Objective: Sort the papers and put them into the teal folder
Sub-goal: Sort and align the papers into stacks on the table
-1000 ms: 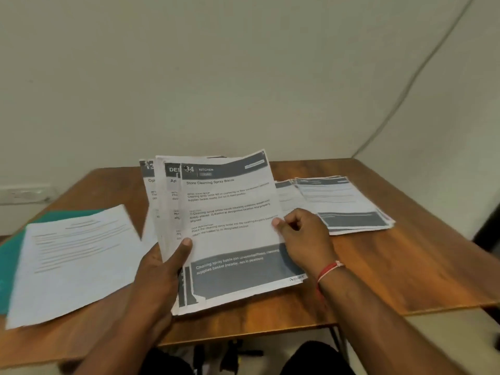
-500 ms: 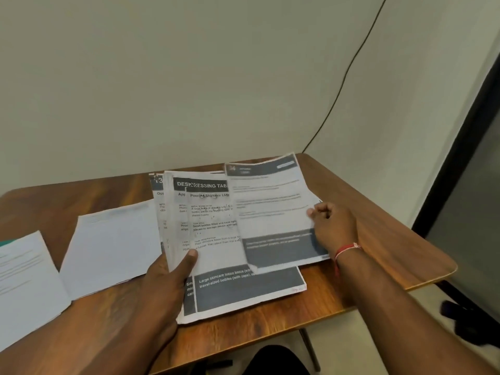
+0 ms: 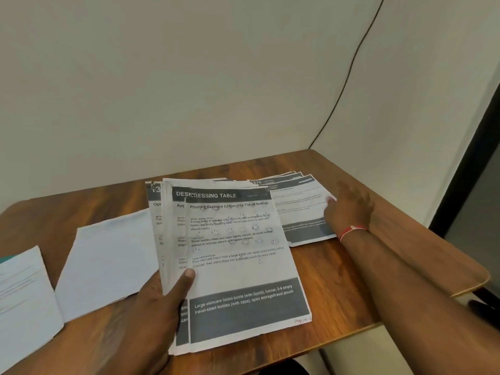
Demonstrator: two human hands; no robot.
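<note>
- Your left hand [image 3: 151, 301] grips the fanned stack of papers [image 3: 243, 266] at its left edge, thumb pressed on the top sheet, mid-table [image 3: 324, 266].
- Your right hand [image 3: 349, 209] reaches over the right pile [image 3: 300, 209], forearm stretched out; blur hides whether it pinches a sheet.
- The teal folder [image 3: 5, 259] peeks out far left, under a white sheet [image 3: 24, 288].

A stack of papers [image 3: 238, 266] on the table [image 3: 378, 266], right of the left hand [image 3: 159, 301]; second pile [image 3: 300, 212] under the right hand [image 3: 349, 212] (more sheets [image 3: 108, 261] lie left of the left hand).
</note>
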